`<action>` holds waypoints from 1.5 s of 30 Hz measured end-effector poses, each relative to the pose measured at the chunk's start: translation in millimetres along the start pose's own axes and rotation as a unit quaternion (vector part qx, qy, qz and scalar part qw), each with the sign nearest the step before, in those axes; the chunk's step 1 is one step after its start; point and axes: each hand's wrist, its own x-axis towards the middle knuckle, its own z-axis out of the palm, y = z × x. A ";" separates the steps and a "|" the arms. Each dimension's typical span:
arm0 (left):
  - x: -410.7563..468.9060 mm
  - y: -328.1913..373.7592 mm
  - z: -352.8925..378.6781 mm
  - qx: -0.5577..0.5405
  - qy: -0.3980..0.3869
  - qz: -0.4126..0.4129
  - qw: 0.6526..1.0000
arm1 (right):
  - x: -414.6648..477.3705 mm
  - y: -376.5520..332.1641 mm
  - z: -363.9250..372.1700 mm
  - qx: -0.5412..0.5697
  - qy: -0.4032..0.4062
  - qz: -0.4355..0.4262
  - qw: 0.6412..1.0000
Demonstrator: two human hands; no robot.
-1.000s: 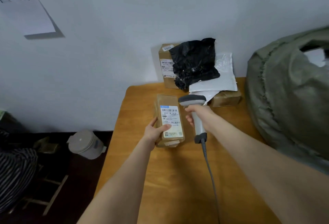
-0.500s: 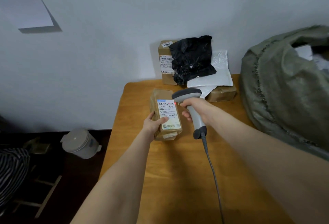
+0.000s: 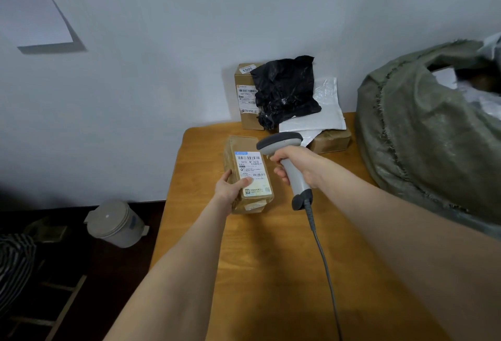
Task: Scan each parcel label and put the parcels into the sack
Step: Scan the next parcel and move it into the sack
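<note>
The parcel [image 3: 248, 161], a long brown packet, sits by the table's [image 3: 271, 273] left edge, not far from its far-left corner. Its long axis runs from the near edge towards the wall, and its label [image 3: 254, 186] faces up. The left hand [image 3: 229, 187] grips its near-left side, thumb pressed on the label's lower part; I cannot tell whether the packet rests fully on the wood or is tipped up a little.

The right hand [image 3: 301, 161] is wrapped tight round the handle of the scanner [image 3: 296, 183], whose head [image 3: 279, 140] hangs just right of the label's far end, facing it. Its cable [image 3: 320, 245] trails back towards the near edge.

This looks like the scanning step for this 1 parcel. The sack [image 3: 423, 137] bulges at the table's right edge with its mouth at upper right, so the packet lies on the far side of the scanner from it. The right hand is nearer the sack but occupied, while the left must carry across. At the far edge, 4 more parcels wait: a box [image 3: 245, 115], a black bag [image 3: 284, 91], a white mailer [image 3: 322, 115] and a brown packet [image 3: 332, 141].
</note>
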 end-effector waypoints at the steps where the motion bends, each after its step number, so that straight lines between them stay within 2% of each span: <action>1: 0.0 -0.4 -0.5 0.000 0.000 -0.001 1.000 | 1.3 0.6 0.8 0.005 0.005 0.001 1.000; 10: 1.9 -5.0 -7.7 0.009 -0.001 -0.017 1.000 | 25.3 13.7 -1.6 0.077 0.092 0.022 0.993; 16: 7.8 -18.8 0.3 0.026 -0.034 -0.043 0.998 | 38.2 33.1 -12.3 0.079 0.103 0.052 0.990; 24: -3.9 -39.1 46.5 0.014 -0.020 -0.047 0.999 | 55.0 49.5 -53.3 0.043 0.077 0.065 0.994; 33: -57.1 -79.4 136.0 -0.043 0.078 -0.058 0.994 | 51.3 74.6 -133.8 -0.002 -0.008 0.079 0.997; 37: -85.0 -95.8 159.4 -0.060 0.104 -0.059 0.991 | 42.4 85.3 -153.8 -0.014 -0.046 0.088 0.995; 45: -143.9 -114.6 197.5 -0.067 0.134 -0.039 0.988 | 5.3 102.7 -185.9 -0.010 -0.071 0.067 0.995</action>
